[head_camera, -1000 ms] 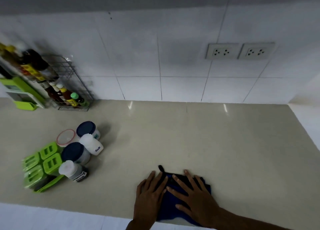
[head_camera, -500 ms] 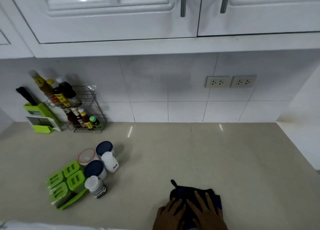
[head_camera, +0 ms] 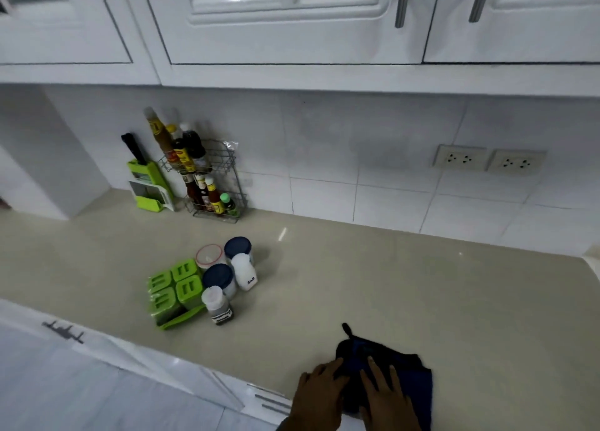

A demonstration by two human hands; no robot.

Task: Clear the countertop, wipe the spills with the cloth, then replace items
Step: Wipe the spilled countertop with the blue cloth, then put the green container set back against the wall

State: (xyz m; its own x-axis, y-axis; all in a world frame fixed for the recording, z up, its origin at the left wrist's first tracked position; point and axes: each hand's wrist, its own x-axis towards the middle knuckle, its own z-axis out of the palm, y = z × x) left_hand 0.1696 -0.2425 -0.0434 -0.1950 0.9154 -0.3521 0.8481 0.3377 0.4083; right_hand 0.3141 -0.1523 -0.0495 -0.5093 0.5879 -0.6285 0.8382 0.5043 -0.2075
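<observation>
your cloth [head_camera: 417, 388] lies at the near edge of the countertop [head_camera: 422, 284], right of centre and just in front of you. it is dark, almost black on its left part and deep blue along the right side, and it sits folded into a thick, roughly square pad. a small dark hanging loop [head_camera: 346, 328] sticks out from its far left corner onto the bare counter.

your left hand [head_camera: 319, 395] rests flat with the fingers straight. its fingertips lie on the cloth's left edge while the rest of the hand is over the counter beside it. your right hand [head_camera: 388, 401] lies flat on top of the cloth, fingers spread and pointing away from you. neither hand curls round or pinches anything; both only press down.

well apart to the left stands a tight cluster: a green set of containers [head_camera: 172, 291], two dark-lidded jars [head_camera: 218, 276], a white salt bottle [head_camera: 244, 273], a red-rimmed tub [head_camera: 209, 255] and a small shaker [head_camera: 217, 305]. against the tiled wall stand a wire rack of sauce bottles [head_camera: 207, 183] and a green slicer [head_camera: 146, 183].
</observation>
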